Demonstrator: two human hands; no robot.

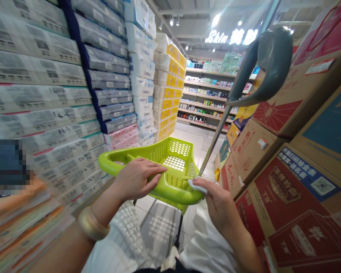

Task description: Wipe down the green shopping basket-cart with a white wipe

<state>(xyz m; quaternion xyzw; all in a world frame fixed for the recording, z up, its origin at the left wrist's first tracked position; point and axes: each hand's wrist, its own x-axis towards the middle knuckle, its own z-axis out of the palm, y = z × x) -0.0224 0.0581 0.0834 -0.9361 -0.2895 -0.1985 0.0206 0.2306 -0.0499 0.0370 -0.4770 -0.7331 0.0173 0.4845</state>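
A lime-green plastic shopping basket [159, 155] sits empty in front of me at waist height. My left hand [138, 178] lies over its near rim, fingers curled round the edge. My right hand [217, 201] pinches a small white cloth or tissue [196, 184] against the basket's right near corner. A gold bangle [92, 225] sits on my left wrist. A grey trolley handle [269, 57] on a slanted metal pole [218, 132] rises to the right behind the basket.
Stacked packs of tissue paper [59, 94] wall the aisle's left side. Red and brown cardboard boxes [295, 182] are piled close on the right. Product shelves [207, 98] stand at the aisle's far end, beyond a pale tiled floor [193, 140].
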